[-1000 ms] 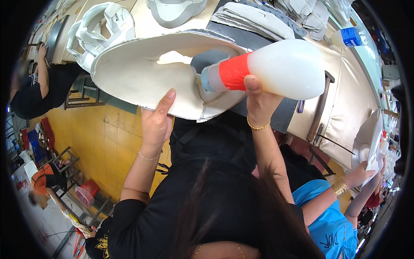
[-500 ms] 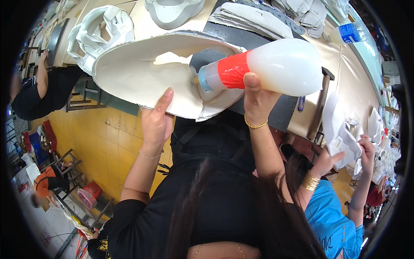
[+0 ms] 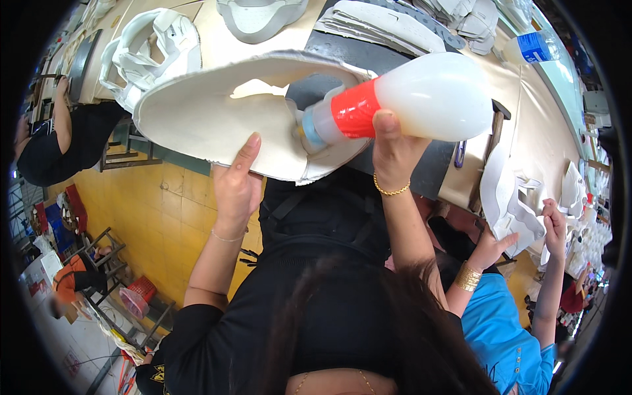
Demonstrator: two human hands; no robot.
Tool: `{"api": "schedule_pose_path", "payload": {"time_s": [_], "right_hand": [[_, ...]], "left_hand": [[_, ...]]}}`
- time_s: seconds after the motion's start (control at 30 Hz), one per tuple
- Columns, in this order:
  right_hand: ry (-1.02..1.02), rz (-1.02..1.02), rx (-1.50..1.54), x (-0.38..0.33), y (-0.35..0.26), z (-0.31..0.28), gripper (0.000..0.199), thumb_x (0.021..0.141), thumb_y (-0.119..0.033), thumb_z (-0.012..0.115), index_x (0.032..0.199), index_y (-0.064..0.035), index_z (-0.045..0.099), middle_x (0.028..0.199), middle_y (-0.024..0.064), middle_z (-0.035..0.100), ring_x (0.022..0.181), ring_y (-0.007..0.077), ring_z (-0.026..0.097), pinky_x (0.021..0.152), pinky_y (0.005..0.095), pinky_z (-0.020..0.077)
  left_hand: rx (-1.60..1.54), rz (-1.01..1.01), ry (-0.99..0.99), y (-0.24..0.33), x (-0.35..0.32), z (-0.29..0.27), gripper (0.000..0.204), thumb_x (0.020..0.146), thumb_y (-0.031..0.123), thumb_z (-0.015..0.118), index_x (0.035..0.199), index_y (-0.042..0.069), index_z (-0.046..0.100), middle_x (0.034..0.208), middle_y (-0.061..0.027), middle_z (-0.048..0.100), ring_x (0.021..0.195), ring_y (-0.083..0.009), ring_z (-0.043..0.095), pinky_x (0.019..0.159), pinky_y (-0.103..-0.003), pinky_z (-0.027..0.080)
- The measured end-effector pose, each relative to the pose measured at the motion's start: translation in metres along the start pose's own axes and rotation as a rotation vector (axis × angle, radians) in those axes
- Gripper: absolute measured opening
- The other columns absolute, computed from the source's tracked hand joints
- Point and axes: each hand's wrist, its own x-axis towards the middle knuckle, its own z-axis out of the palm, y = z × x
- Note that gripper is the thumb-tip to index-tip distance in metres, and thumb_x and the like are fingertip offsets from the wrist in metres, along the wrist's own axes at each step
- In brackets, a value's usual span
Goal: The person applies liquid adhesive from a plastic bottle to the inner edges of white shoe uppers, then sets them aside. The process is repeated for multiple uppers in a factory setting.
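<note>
My left hand (image 3: pixel 237 186) pinches the near edge of a cream shoe upper (image 3: pixel 191 118), thumb on its inner face and fingers beneath. The piece is curved, with an opening in its middle. In my right hand (image 3: pixel 395 148) is a white squeeze bottle (image 3: pixel 438 99) with red tape round its neck and a light blue band near the tip. It lies tilted, its tip pointing left against the inside of the upper near the opening. The very end of the tip is hard to make out.
White shoe uppers (image 3: pixel 155 56) and a grey-edged piece (image 3: pixel 262 18) lie on the table. Stacked cut pieces (image 3: pixel 378 29) rest on a dark mat (image 3: pixel 428 164). A hammer (image 3: pixel 494 135) and a clear bottle (image 3: pixel 530 48) are at right. A co-worker in blue (image 3: pixel 507 336) holds a white upper (image 3: pixel 507 204).
The upper has shifted slightly left. The bottle's tip has moved a little lower against the inside of the upper. The co-worker's upper has moved left, and one of their hands has lifted off it.
</note>
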Motion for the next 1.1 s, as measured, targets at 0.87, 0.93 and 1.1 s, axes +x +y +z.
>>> {"api": "schedule_pose_path", "payload": {"time_s": [0.87, 0.93, 1.1], "right_hand": [[0.091, -0.032, 0.148, 0.015, 0.012, 0.028, 0.049, 0.071, -0.039, 0.080, 0.095, -0.0016, 0.061, 0.091, 0.0046, 0.062, 0.083, 0.0166, 0.058, 0.077, 0.0309, 0.0462], [0.086, -0.033, 0.158, 0.016, 0.013, 0.030, 0.049, 0.071, -0.039, 0.080, 0.095, -0.0015, 0.061, 0.091, 0.0045, 0.062, 0.082, 0.0163, 0.058, 0.077, 0.0307, 0.0462], [0.065, -0.038, 0.065, 0.015, 0.006, 0.022, 0.049, 0.072, -0.041, 0.079, 0.094, -0.0019, 0.061, 0.089, 0.0046, 0.062, 0.079, 0.0168, 0.059, 0.074, 0.0308, 0.0469]], "left_hand": [[0.053, -0.033, -0.027, 0.002, -0.005, -0.006, 0.036, 0.088, 0.003, 0.058, 0.122, -0.005, 0.046, 0.117, -0.0127, 0.053, 0.109, -0.0185, 0.053, 0.094, -0.031, 0.043], [0.063, -0.023, -0.033, 0.002, -0.004, -0.008, 0.037, 0.088, 0.003, 0.058, 0.122, -0.005, 0.046, 0.118, -0.0128, 0.053, 0.109, -0.0183, 0.053, 0.094, -0.031, 0.043], [0.066, -0.001, -0.015, 0.003, -0.004, -0.002, 0.037, 0.088, 0.003, 0.059, 0.122, -0.005, 0.045, 0.118, -0.0130, 0.053, 0.109, -0.0185, 0.053, 0.095, -0.031, 0.042]]}}
